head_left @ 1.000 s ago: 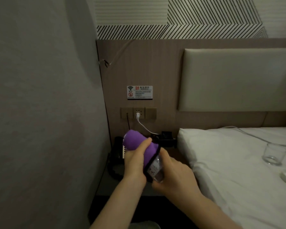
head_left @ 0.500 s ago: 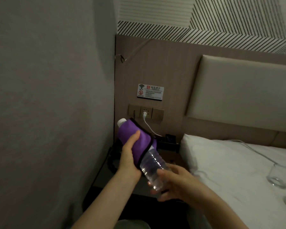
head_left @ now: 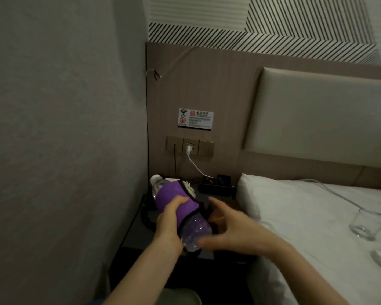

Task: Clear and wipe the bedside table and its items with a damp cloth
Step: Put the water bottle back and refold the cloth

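1. The left hand (head_left: 169, 219) is gripping a purple cloth (head_left: 176, 202) that is wrapping the middle of a clear plastic bottle (head_left: 193, 235); fingers and thumb are curling round the cloth-covered body.
2. The bottle is tilting, white cap (head_left: 155, 179) pointing up and away toward the wall, base pointing down toward the person. It is being held in the air above the bedside table (head_left: 139, 234).
3. The right hand (head_left: 231, 227) is hovering just right of the bottle's base, fingers spread and relaxed, grasping nothing. Motion blur is making it unclear whether a fingertip is touching the base.
4. On the table, dark items are sitting behind the bottle: a black tray (head_left: 216, 187) near the back edge and a dark coiled cord (head_left: 146, 216) at the left.
5. A white cable (head_left: 194, 165) is running down from the wall socket (head_left: 190, 146) toward the table.
6. A drinking glass (head_left: 366, 225) is standing on the white bed (head_left: 306, 216), well apart from the hands.
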